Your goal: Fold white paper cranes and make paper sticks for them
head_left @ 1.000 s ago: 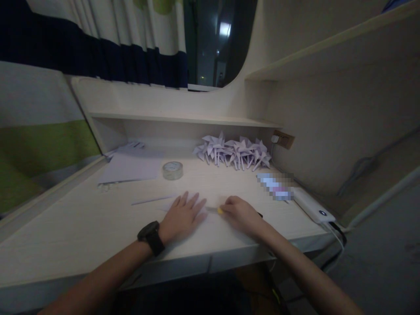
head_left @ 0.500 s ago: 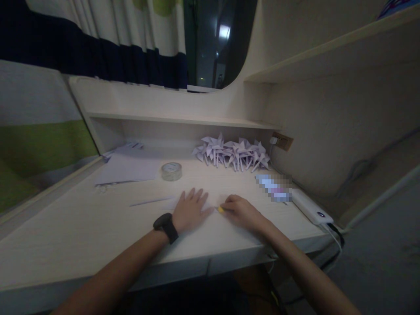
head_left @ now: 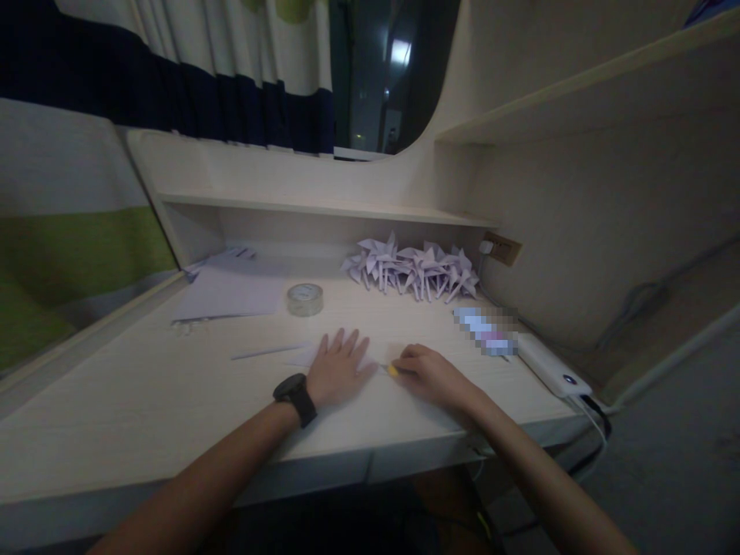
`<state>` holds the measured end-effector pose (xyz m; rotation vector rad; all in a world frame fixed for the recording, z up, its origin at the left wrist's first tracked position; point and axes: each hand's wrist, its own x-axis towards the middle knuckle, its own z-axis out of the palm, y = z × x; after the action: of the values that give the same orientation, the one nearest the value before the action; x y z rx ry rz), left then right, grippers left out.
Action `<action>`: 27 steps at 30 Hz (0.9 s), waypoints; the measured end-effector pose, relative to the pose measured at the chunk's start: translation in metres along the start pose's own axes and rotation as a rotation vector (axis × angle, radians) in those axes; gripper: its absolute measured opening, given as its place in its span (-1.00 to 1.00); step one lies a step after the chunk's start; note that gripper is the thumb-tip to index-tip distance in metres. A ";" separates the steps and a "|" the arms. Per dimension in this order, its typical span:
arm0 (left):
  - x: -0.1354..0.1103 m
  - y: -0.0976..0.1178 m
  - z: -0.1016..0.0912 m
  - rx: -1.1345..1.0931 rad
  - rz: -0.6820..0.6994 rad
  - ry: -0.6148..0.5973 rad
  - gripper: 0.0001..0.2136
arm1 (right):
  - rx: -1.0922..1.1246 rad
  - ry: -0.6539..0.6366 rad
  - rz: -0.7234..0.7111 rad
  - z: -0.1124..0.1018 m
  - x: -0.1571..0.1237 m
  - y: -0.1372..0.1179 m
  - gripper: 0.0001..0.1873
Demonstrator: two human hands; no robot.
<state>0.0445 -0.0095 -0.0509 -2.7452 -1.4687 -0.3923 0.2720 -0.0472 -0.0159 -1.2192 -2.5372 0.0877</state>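
Observation:
My left hand (head_left: 340, 370), with a black watch on its wrist, lies flat with fingers spread on a piece of white paper (head_left: 299, 357). Most of that paper is hidden under the hand. Just to the right, my right hand (head_left: 428, 374) pinches a small yellow tool (head_left: 393, 371) with a thin tip. Its tip points left, close to my left thumb, at the paper's edge; the rest of it is covered by my fingers. A thin white paper stick (head_left: 266, 351) lies on the desk left of the paper.
A roll of clear tape (head_left: 305, 299) stands behind my left hand. Sheets of paper (head_left: 231, 289) are stacked at the back left. Several paper pinwheels (head_left: 413, 266) lie along the back. On the right are a blurred phone (head_left: 484, 331) and a white power strip (head_left: 552, 366).
The whole view has shifted slightly. Both hands keep nearly the same pose, with the yellow tool a touch farther from my left thumb.

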 end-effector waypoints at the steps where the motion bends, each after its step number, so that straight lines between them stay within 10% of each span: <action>1: 0.000 0.000 0.000 0.004 0.002 -0.001 -0.39 | 0.011 0.015 0.000 0.002 0.000 -0.001 -0.79; 27: -0.001 0.003 0.001 0.054 -0.026 0.002 -0.45 | -0.031 0.139 -0.139 0.023 -0.008 -0.015 -0.78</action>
<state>0.0469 -0.0122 -0.0517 -2.6857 -1.4934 -0.3499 0.2578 -0.0605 -0.0372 -1.0187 -2.5009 -0.0670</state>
